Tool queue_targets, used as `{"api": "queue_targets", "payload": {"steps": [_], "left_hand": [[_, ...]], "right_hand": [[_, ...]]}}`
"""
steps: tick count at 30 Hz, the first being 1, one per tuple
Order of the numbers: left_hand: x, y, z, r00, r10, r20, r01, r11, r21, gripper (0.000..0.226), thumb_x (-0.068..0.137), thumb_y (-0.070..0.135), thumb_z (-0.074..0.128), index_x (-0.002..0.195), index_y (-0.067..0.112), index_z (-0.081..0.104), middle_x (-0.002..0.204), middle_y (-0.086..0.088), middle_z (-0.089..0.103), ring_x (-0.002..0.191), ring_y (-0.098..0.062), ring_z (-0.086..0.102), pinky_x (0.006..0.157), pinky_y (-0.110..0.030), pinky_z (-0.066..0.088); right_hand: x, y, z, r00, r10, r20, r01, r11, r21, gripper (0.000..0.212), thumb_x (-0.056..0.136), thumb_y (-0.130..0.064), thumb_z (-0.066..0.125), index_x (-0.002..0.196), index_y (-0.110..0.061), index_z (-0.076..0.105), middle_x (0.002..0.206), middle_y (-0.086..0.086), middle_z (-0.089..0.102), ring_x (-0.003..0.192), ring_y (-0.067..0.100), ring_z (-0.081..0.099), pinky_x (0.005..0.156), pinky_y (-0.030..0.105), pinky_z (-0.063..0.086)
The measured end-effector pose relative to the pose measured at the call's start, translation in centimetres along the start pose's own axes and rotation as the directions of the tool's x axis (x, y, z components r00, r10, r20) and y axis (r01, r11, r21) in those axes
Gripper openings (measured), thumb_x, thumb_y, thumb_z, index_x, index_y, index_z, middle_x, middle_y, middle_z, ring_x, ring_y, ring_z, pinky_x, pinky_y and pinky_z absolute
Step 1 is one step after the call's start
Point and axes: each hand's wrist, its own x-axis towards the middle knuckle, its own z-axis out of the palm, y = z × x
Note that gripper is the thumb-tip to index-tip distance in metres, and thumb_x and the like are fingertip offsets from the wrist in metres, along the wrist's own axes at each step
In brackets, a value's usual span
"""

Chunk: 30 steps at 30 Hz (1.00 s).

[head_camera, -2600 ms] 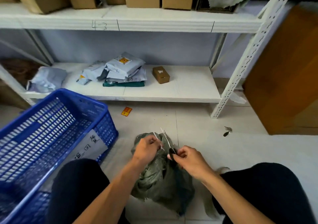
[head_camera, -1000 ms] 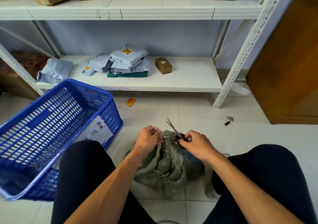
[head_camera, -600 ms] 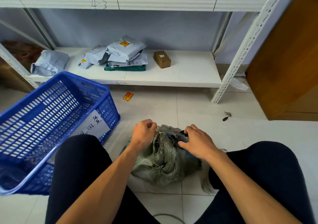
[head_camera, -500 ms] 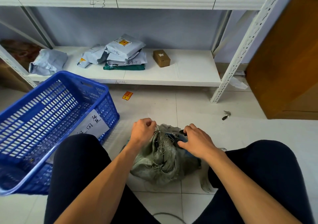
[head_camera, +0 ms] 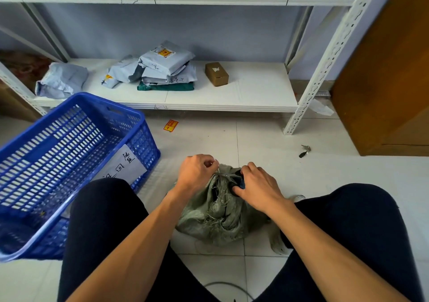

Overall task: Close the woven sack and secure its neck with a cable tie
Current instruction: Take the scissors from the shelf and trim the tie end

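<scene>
The grey-green woven sack [head_camera: 218, 215] lies on the floor tiles between my knees, its frayed neck bunched at the top. My left hand [head_camera: 197, 175] is closed into a fist at the left of the neck and pinches a thin pale cable tie tail [head_camera: 217, 165]. My right hand [head_camera: 258, 186] grips small scissors [head_camera: 238, 181] with a dark handle against the right of the neck. Their pale blades point left toward the tie. The tie's loop around the neck is hidden among the folds and loose threads.
A blue plastic crate [head_camera: 69, 153] with a paper label stands tilted at my left knee. Behind it is a white shelf unit [head_camera: 232, 97] holding grey mail bags [head_camera: 167, 67] and a small cardboard box [head_camera: 217, 74]. A brown wooden panel [head_camera: 390, 69] stands at the right. Small scraps lie on the tiles.
Both hands and the sack neck have come down lower. The scissors, earlier raised with blades pointing up, now lie low against the neck. My left hand keeps its pinch.
</scene>
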Motion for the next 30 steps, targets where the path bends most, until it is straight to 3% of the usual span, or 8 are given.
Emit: {"api": "queue_targets", "payload": {"steps": [9,18,30], "left_hand": [[0.04,0.10,-0.02,1.000,0.016,0.021,-0.015,1.000,-0.027,0.026,0.097,0.038,0.063,0.088,0.022,0.080,0.083,0.006,0.078,0.066,-0.014,0.068,0.066,-0.037,0.059],[0.07,0.14,-0.03,0.999,0.009,0.048,-0.008,0.999,-0.039,0.025,0.097,0.041,0.062,0.090,0.024,0.080,0.068,0.010,0.068,0.062,-0.014,0.064,0.065,-0.037,0.059],[0.56,-0.28,-0.12,0.996,-0.062,0.068,0.068,0.994,-0.086,0.024,0.097,0.042,0.063,0.092,0.025,0.079,0.078,0.004,0.076,0.069,-0.015,0.070,0.067,-0.040,0.063]], "right_hand": [[-0.06,-0.24,0.04,0.999,-0.010,-0.034,0.009,1.000,-0.005,0.056,0.094,-0.050,0.059,0.135,-0.012,0.051,0.130,0.005,0.052,0.115,0.026,0.055,0.089,0.040,0.050],[-0.20,-0.53,0.34,0.997,-0.038,-0.069,0.036,0.999,-0.030,0.053,0.094,-0.048,0.059,0.132,-0.011,0.052,0.126,0.005,0.051,0.112,0.025,0.054,0.087,0.039,0.051],[0.15,-0.77,0.03,0.998,-0.059,-0.012,0.058,0.995,-0.081,0.052,0.099,-0.047,0.055,0.133,-0.007,0.054,0.125,0.010,0.057,0.108,0.029,0.062,0.089,0.041,0.050]]}}
